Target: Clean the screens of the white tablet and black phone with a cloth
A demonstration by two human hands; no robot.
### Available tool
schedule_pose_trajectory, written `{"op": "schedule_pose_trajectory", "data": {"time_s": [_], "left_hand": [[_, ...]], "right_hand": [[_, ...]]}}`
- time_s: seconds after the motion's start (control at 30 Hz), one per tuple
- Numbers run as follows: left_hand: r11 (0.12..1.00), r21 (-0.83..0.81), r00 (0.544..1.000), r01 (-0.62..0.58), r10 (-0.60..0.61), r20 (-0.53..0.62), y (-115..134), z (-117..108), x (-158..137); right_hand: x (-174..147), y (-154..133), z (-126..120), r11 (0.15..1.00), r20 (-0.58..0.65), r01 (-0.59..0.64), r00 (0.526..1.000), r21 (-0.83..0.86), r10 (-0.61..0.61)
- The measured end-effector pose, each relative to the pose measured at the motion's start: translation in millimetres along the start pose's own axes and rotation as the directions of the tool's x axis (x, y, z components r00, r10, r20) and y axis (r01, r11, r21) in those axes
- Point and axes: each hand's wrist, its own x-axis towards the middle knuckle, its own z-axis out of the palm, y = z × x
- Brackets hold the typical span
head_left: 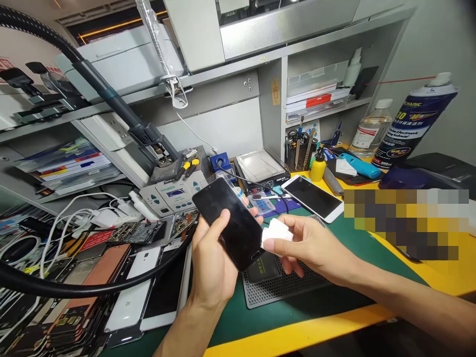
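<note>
A black smartphone (238, 229) rests tilted in my left hand (213, 253), screen up, with the thumb across its glass and fingertips round the far edge. My right hand (301, 243) pinches a folded white wipe (277, 234) between thumb and fingers, close beside the phone's lower right edge. Whether the wipe touches the phone, I cannot tell. Beneath both hands a grey perforated mat (260, 293) lies on the green work mat (316, 307). A white phone (314, 198) with a dark screen lies beyond my right hand.
Stacked phone parts (74, 307) and a white phone back (130, 292) crowd the left. A black hose (111, 289) arcs across them. Behind stand a soldering station (174, 196), a heating plate (262, 168), a yellow bottle (318, 166) and a large spray can (412, 124).
</note>
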Motion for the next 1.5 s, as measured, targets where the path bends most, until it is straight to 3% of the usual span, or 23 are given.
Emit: {"op": "schedule_pose_trajectory", "data": {"time_s": [0.2,0.7,1.5], "left_hand": [[0.999,-0.005,0.999,0.035,-0.035,0.022,3.2,3.3,-1.5],[0.998,-0.055,0.994,0.038,-0.032,0.103,1.9,2.2,-4.2],[0.992,-0.085,0.988,0.089,-0.077,0.135,5.2,2.1,-4.5]], "right_hand": [[-1.3,-4.3,-2.8,0.998,0.07,-0.026,0.997,0.058,0.022],[-1.6,-1.9,-4.4,0.999,0.067,-0.036,0.997,0.038,0.033],[-1.2,-2.1,-5.3,0.994,0.093,-0.048,0.995,0.103,0.038]]}}
